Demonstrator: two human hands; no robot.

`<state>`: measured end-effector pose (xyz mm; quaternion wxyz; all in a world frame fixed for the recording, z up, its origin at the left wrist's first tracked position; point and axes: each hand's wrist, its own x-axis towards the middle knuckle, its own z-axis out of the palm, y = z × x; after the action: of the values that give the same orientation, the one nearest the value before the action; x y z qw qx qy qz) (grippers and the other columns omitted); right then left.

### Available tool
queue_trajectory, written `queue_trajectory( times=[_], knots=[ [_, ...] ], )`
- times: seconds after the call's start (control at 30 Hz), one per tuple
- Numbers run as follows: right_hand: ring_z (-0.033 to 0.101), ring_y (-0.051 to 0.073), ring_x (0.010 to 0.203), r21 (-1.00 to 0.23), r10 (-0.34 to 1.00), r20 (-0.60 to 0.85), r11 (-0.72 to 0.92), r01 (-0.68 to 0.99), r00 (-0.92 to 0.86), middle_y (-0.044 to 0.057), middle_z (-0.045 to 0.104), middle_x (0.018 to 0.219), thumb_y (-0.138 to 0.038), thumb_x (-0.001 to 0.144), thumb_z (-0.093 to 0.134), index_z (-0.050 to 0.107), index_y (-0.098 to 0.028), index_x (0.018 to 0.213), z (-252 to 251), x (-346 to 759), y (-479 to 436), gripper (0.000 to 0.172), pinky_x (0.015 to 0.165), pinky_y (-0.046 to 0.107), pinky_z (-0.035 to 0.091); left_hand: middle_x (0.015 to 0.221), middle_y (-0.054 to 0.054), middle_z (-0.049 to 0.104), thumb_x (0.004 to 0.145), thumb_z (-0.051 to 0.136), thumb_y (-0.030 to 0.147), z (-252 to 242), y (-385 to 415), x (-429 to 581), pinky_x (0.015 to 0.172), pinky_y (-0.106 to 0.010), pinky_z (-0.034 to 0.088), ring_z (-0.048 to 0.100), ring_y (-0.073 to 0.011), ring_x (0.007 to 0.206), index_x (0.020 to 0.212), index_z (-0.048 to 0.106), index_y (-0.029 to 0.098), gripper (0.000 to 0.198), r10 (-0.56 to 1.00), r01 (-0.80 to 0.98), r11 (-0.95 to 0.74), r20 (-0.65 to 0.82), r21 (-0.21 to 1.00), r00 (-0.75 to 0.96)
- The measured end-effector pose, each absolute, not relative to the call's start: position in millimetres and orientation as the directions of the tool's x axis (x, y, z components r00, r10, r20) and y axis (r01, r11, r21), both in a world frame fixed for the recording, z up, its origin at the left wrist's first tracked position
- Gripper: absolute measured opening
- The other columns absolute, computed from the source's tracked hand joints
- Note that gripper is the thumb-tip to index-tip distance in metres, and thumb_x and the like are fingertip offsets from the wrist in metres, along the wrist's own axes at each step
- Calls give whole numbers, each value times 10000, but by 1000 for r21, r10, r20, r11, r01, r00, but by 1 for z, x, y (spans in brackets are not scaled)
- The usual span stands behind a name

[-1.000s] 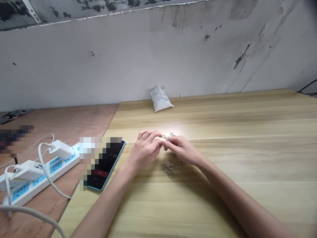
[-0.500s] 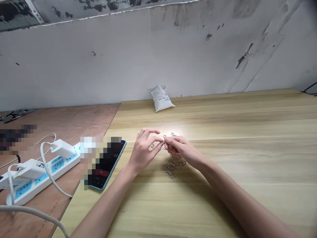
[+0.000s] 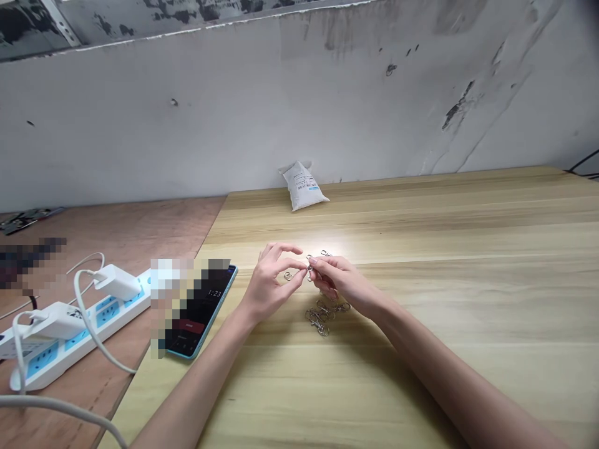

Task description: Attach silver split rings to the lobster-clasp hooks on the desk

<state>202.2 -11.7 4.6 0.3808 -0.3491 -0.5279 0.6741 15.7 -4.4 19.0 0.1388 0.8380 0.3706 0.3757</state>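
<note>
Above the wooden table, my right hand pinches a small metal ring piece between thumb and fingers. The thumb and index finger of my left hand close on the left side of the same piece; its other fingers are raised. Several silvery clasps with rings lie in a loose pile just below my right hand. Small metal rings show beside my left fingers, and another clasp lies behind my right hand.
A white packet rests by the wall at the back. Left of my left forearm lies a phone, partly blurred out. Farther left are a white power strip, plugged-in chargers and a white cable.
The whole view has shifted very slightly. Both hands keep nearly the same pose around the small metal piece.
</note>
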Motion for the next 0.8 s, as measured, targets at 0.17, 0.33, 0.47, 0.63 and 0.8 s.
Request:
queue_trajectory(
  times=[0.17, 0.33, 0.47, 0.63, 0.8],
  knots=[
    [257, 70, 452, -972, 885, -83, -174, -159, -459, -69, 355, 526, -544, 891, 520, 539, -175, 737, 3, 202, -12, 401, 427, 224, 208, 1101, -45, 629, 865, 618, 190, 19, -4, 16, 956, -396, 407, 542, -214, 1085, 835, 703, 232, 100, 724, 524, -687, 528, 503, 443],
    [245, 69, 453, -966, 886, -96, -192, -171, -454, -69, 348, 542, -539, 882, 538, 547, -180, 745, 2, 201, -12, 385, 426, 222, 194, 1099, -37, 633, 857, 626, 179, 19, -4, 16, 956, -394, 394, 549, -210, 1075, 831, 703, 235, 99, 717, 528, -694, 540, 489, 441],
    [247, 67, 453, -968, 883, -92, -188, -167, -461, -68, 349, 540, -533, 898, 519, 545, -177, 737, 3, 201, -12, 392, 429, 228, 194, 1096, -35, 636, 848, 636, 178, 19, -4, 16, 946, -392, 397, 549, -213, 1075, 828, 702, 235, 90, 714, 532, -696, 541, 482, 444],
    [213, 60, 457, -969, 885, -111, -198, -149, -452, -72, 337, 538, -531, 902, 516, 549, -166, 740, 5, 199, -13, 400, 431, 225, 162, 1092, -31, 641, 844, 635, 171, 18, -4, 16, 948, -395, 388, 553, -209, 1064, 818, 697, 233, 92, 711, 542, -698, 548, 468, 441],
    [207, 53, 445, -963, 879, -146, -232, -139, -454, -75, 340, 522, -548, 878, 546, 542, -166, 728, 8, 197, -15, 411, 423, 220, 138, 1073, -31, 652, 819, 645, 150, 18, -4, 18, 923, -390, 397, 553, -213, 1041, 787, 682, 222, 87, 698, 558, -705, 569, 438, 435]
  ],
)
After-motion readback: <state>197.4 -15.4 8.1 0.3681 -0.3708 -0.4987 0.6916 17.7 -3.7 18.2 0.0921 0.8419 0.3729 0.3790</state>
